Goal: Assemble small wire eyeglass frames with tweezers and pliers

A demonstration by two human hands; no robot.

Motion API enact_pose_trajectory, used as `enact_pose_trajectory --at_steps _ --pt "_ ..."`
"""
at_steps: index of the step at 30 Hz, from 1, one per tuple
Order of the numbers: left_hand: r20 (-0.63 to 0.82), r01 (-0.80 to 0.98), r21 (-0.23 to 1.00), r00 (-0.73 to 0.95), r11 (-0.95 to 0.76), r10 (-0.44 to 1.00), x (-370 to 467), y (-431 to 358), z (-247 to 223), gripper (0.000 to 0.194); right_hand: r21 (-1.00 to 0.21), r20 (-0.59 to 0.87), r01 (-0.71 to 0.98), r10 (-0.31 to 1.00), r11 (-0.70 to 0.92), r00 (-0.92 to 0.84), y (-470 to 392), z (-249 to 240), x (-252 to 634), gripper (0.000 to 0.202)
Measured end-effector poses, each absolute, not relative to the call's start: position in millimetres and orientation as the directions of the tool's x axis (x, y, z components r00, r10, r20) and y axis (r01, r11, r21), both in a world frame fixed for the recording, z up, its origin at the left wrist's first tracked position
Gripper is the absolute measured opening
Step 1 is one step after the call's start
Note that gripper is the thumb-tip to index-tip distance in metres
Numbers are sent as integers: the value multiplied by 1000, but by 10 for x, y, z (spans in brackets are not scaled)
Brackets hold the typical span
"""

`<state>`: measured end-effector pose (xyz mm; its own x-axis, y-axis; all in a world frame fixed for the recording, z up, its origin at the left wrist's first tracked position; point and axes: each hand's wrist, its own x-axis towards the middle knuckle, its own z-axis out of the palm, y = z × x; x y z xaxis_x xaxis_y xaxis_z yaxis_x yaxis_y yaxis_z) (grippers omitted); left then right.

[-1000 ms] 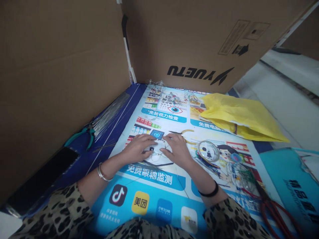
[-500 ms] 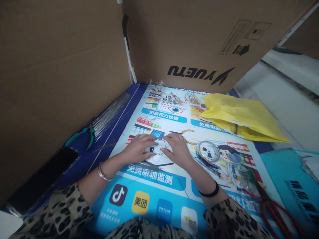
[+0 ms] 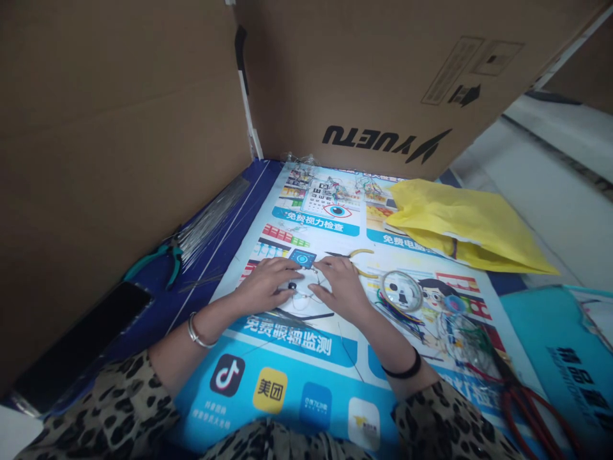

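Note:
My left hand [image 3: 268,284] rests low over the printed sheet [image 3: 306,377], its fingers bent toward the centre with a gap between thumb and forefinger. Facing it, my right hand [image 3: 342,289] is curved the same way, fingertips near a thin pale wire piece [image 3: 301,295] that lies between the hands. Whether either hand pinches the wire is too small to make out. Yellow-handled pliers [image 3: 361,255] lie just beyond my right hand. Right of that hand are a clear tape roll [image 3: 401,291] and a bundle of coloured wires [image 3: 400,317].
Cardboard walls [image 3: 335,76] stand at the back and left. At left lie green-handled pliers [image 3: 175,262], straight wires [image 3: 211,217] and a black phone-like slab [image 3: 86,345]. A yellow bag [image 3: 469,223], a blue-green packet [image 3: 550,338] and red-handled scissors [image 3: 531,409] are at right.
The wire piece between the hands has shifted slightly. Both hands stay in almost the same place.

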<state>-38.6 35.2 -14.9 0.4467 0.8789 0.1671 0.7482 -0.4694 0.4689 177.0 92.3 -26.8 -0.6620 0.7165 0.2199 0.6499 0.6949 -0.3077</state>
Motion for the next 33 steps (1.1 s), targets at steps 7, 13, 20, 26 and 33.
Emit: enact_pose_trajectory --at_steps 7,13,20,26,33 --pt "169 747 469 447 -471 878 -388 355 -155 35 -316 221 648 718 693 -660 921 -261 1770 44" --pt "179 744 473 444 -473 878 -390 356 -165 34 -322 223 645 718 693 -660 923 -261 1770 44" --pt "170 747 463 452 -476 875 -398 360 -174 34 -315 228 644 714 697 -662 925 -273 1771 45" --pt "177 744 471 447 -475 877 -393 356 -164 34 -318 225 644 715 696 -662 926 -269 1768 44" --pt "180 738 482 445 -473 877 -392 359 -162 34 -316 235 644 715 697 -659 924 -270 1770 44"
